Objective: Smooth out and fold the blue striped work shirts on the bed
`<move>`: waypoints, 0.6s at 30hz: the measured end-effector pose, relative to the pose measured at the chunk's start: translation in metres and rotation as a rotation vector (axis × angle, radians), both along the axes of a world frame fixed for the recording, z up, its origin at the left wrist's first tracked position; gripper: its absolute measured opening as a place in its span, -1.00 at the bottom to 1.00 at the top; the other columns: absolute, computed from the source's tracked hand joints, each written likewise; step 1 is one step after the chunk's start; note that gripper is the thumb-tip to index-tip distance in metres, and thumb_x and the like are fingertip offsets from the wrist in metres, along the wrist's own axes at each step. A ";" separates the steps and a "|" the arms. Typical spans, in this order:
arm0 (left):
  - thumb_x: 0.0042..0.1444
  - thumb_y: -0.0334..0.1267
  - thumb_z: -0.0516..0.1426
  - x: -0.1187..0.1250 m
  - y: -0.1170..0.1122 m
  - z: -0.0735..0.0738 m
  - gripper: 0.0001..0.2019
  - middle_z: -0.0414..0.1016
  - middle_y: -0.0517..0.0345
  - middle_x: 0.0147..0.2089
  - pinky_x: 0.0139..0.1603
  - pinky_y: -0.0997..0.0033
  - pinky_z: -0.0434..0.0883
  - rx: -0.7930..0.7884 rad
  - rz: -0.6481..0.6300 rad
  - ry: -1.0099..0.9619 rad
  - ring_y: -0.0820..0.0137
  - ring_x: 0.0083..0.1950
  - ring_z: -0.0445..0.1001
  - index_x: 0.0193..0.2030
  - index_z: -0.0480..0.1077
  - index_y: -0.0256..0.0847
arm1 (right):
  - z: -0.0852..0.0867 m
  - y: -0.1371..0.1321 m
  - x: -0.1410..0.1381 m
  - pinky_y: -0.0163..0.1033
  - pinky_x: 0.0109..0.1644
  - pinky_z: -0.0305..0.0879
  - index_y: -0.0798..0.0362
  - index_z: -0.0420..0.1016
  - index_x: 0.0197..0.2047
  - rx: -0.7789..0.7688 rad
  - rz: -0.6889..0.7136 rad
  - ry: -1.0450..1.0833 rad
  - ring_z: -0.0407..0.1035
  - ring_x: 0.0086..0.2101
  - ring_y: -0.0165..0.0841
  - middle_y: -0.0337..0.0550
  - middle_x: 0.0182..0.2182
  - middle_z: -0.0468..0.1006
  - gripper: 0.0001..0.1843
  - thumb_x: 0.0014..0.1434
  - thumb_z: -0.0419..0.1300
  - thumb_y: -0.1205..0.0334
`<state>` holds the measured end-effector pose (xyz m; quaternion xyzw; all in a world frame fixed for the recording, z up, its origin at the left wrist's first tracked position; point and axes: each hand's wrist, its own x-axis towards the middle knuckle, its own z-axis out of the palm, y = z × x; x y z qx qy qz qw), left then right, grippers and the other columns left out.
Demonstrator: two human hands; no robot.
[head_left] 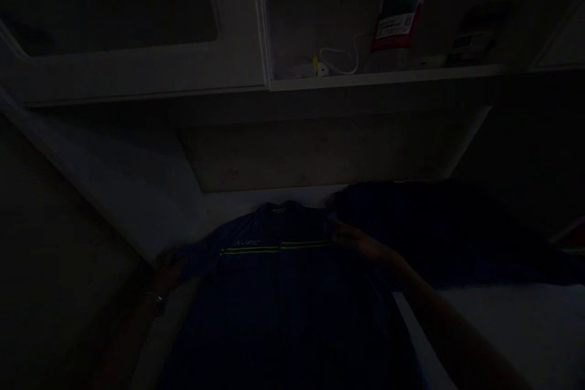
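Note:
The scene is very dark. A dark blue shirt (278, 292) with a yellow-green chest stripe and a small white logo lies spread flat on a pale surface (512, 323), collar away from me. My left hand (167, 273), a bracelet on its wrist, rests at the end of the shirt's left sleeve. My right hand (350, 237) sits at the shirt's right shoulder, fingers closed on the fabric there. Whether the left fingers grip the sleeve is lost in the dark.
Another dark garment (439, 231) lies heaped behind and right of the shirt. Above, a white shelf (393, 76) carries a plastic bottle (402, 12), a white cable with plug (336, 61) and a dark item (475, 42). A cabinet door (137, 67) hangs at upper left.

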<state>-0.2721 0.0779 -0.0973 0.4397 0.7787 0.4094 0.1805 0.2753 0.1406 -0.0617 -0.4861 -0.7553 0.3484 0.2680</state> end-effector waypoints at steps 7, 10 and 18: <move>0.00 -0.06 0.11 0.041 -0.008 0.045 -0.46 0.33 -0.06 0.24 0.29 0.11 0.19 0.138 -0.147 0.004 0.11 0.28 0.24 0.12 0.32 -0.24 | -0.052 -0.004 -0.037 0.20 0.32 -0.26 0.05 0.31 0.20 0.218 -0.130 -0.325 0.01 0.26 -0.11 0.04 0.25 0.24 -0.44 0.29 -0.16 -0.04; 0.04 -0.02 0.12 0.086 -0.009 0.060 -0.40 0.38 -0.04 0.19 0.21 0.09 0.29 0.122 -0.385 -0.061 0.14 0.20 0.34 0.22 0.21 -0.17 | -0.077 -0.011 -0.042 0.35 0.26 -0.52 -0.05 0.23 0.25 0.245 -0.144 -0.502 -0.11 0.29 -0.05 -0.03 0.30 0.12 -0.46 0.28 -0.12 -0.02; 0.19 -0.01 0.00 0.156 0.006 0.014 -0.41 0.26 -0.01 0.30 0.29 0.14 0.20 0.013 -0.627 0.115 0.26 0.25 0.30 0.34 0.04 -0.10 | -0.087 -0.011 -0.043 0.31 0.26 -0.54 -0.13 0.14 0.30 0.312 -0.156 -0.660 -0.09 0.29 -0.10 -0.08 0.32 0.08 -0.44 0.30 -0.21 -0.06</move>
